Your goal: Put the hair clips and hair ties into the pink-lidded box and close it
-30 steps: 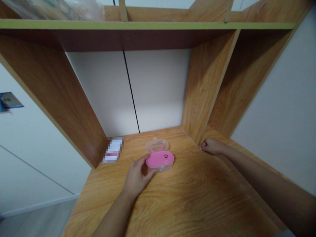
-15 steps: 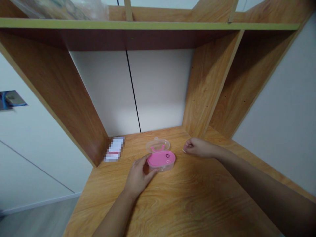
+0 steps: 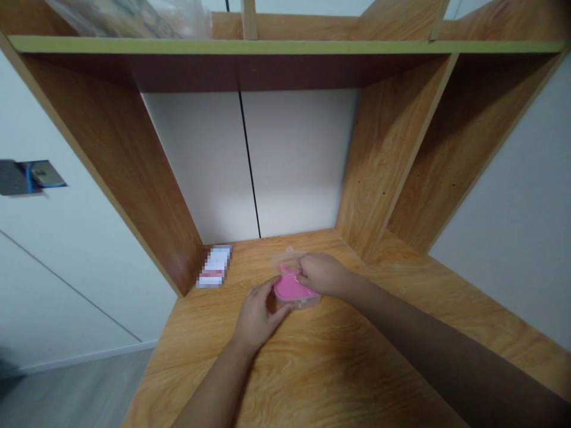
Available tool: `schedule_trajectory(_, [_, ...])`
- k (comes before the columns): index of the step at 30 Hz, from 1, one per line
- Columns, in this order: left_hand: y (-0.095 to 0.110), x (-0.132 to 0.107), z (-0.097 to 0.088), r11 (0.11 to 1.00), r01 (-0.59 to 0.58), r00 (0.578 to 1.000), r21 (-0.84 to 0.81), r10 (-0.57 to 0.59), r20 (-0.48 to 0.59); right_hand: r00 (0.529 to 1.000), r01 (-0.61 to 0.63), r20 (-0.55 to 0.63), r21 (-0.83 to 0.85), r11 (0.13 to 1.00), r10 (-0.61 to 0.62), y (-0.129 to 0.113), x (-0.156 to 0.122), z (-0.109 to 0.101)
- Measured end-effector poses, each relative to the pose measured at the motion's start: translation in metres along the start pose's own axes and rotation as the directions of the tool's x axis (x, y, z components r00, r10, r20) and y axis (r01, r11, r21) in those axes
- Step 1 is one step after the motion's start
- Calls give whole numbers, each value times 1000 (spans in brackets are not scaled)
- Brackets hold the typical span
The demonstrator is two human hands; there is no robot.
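Near the middle of the desk, in the head view, stands a clear box with a pink top, its clear lid open behind it and a pink handle showing there. The left hand has the box by its left end, thumb along the front wall and fingers at the back of the rim, so that grip is parted only by the width of what it holds. The right hand is over the right part of the pink top, fingers curled together; its grip looks nearly closed, with a pale speck by the tips, but whether it has hold of anything cannot be told. A pale ring shows on the pink top just beside that hand, and a small ring lies on the desk well apart, beyond the right forearm. To do this well, the left hand should steady the box against the desk without squeezing, since the thin walls may flex. The right should work low and lightly with the fingertips, wrist raised so its edge does not sweep the nearby ring aside.
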State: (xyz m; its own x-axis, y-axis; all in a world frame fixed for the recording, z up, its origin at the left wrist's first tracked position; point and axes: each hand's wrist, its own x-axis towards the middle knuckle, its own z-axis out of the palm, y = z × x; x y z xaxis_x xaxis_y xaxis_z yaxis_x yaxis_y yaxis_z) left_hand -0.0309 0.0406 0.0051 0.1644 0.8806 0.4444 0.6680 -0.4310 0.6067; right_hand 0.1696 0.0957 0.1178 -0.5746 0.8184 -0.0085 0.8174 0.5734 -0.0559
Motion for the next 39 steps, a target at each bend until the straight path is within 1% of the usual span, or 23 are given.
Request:
schedule_trajectory(4, [0,0,0,1000,3,1000,7,-3,-2,1000,-5,-20,-1,1000,5,2,0,3])
schedule_trajectory(7, [0,0,0,1000,3,1000,9,-4,5,998,-18,-52,27,999,19,6,-4,-1])
schedule_trajectory(9, [1,0,0,1000,8,1000,7,-8,11,997,-28,-75,73,997,34,12,-8,-5])
schedule_trajectory(11, [2,0,-1,1000,13,1000,2,-13,11,993,-45,-107,131,990,59,23,-14,-9])
schedule_trajectory(13, [2,0,-1,1000,14,1000,-4,-14,7,985,-71,-144,178,981,97,41,-23,-12])
schedule_trajectory(16, [1,0,0,1000,8,1000,-11,-8,9,967,-139,-179,237,962,184,79,-40,-13])
schedule_trajectory(19, [-1,-1,1,1000,11,1000,-9,-11,15,941,-251,-154,278,927,301,124,-59,-10])
schedule_trajectory(22, [-1,-1,1,1000,25,1000,-2,-25,13,916,-346,-113,265,900,385,165,-80,-2])
schedule_trajectory(24, [0,-2,1,999,33,999,-2,-33,14,899,-404,-67,253,879,433,184,-93,6])
schedule_trajectory(26, [1,-1,0,999,39,999,-3,-39,20,886,-443,-25,252,860,463,195,-104,15])
schedule_trajectory(29, [3,-1,1,999,42,999,0,-42,17,880,-455,1,286,843,474,194,-111,25])
schedule_trajectory(32, [3,-1,0,999,37,999,-10,-37,12,900,-413,5,327,850,436,172,-106,26])
schedule_trajectory(34, [4,-1,0,999,36,999,-19,-36,14,917,-377,0,330,866,399,149,-96,21])
schedule_trajectory(36, [4,0,0,999,39,999,-25,-39,18,934,-330,-18,336,882,357,121,-84,13])
schedule_trajectory(39, [3,0,0,999,43,999,-23,-43,27,969,-207,-58,335,919,240,76,-65,1])
